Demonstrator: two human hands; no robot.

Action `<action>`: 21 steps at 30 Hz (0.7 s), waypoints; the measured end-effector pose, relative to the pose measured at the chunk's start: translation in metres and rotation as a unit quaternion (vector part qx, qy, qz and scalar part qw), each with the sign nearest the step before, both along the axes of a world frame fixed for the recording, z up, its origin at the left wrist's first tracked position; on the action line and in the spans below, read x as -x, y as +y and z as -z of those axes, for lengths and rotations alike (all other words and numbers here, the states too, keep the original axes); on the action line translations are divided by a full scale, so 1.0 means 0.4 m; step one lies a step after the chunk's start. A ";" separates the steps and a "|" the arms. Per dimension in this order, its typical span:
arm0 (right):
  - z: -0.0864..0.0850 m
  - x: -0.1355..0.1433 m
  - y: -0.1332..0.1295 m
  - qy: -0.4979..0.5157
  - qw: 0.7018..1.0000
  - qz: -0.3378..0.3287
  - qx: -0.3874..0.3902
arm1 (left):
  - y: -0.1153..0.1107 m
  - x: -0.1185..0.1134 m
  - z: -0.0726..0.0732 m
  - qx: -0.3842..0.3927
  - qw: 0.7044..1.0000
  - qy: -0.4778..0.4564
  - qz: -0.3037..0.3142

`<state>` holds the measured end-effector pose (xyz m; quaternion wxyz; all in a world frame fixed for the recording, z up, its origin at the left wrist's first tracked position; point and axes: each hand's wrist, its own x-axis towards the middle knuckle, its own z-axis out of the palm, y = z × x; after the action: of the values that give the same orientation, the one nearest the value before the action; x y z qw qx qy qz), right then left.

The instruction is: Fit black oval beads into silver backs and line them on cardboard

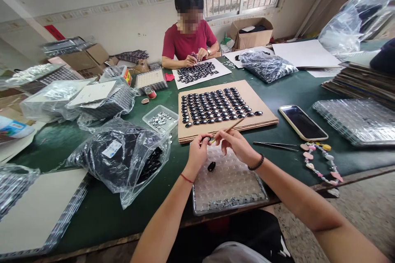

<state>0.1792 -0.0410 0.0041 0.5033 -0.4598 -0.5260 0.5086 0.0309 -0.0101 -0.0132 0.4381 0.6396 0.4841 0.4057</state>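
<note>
My left hand (198, 152) pinches a small black oval piece (206, 139) between thumb and fingers. My right hand (237, 146) grips a thin wooden stick (235, 125), its lower end at the piece. Both hands are above a clear plastic tray (230, 187) of round pockets, some shiny rings showing along its near edge. A loose black oval piece (211, 166) lies on that tray. Just beyond, rows of black oval pieces with silvery centres stand on a stack of brown cardboard sheets (262, 117).
A plastic bag of black pieces (114, 156) and a box of small silvery parts (160, 118) are on the left. Tweezers (275, 146), a phone (303, 122) and a beaded strap (308, 155) lie right. Across the table a co-worker (189, 37) handles similar pieces.
</note>
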 end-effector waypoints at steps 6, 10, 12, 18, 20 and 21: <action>0.011 -0.007 0.013 -0.080 0.991 0.076 -0.070 | -0.007 -0.011 -0.012 0.018 0.996 -0.038 0.074; 0.008 -0.002 0.014 -0.194 0.972 0.026 -0.126 | -0.010 -0.015 -0.013 0.064 0.986 -0.110 0.106; -0.001 -0.007 0.017 -0.208 0.970 -0.005 -0.125 | -0.010 -0.013 -0.014 0.105 0.981 -0.128 0.105; -0.024 -0.040 0.026 -0.182 0.978 -0.072 -0.072 | -0.029 -0.009 -0.051 0.247 0.925 -0.245 0.151; -0.024 -0.068 0.041 -0.171 0.979 -0.075 -0.078 | -0.035 -0.011 -0.062 0.281 0.901 -0.285 0.166; -0.022 -0.090 0.052 -0.188 0.978 -0.046 -0.083 | -0.036 -0.011 -0.064 0.293 0.893 -0.301 0.163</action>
<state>0.2151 -0.0201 0.0131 0.4078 -0.4796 -0.6720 0.3901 0.0352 -0.0245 0.0126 0.7901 0.4000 0.3149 0.3415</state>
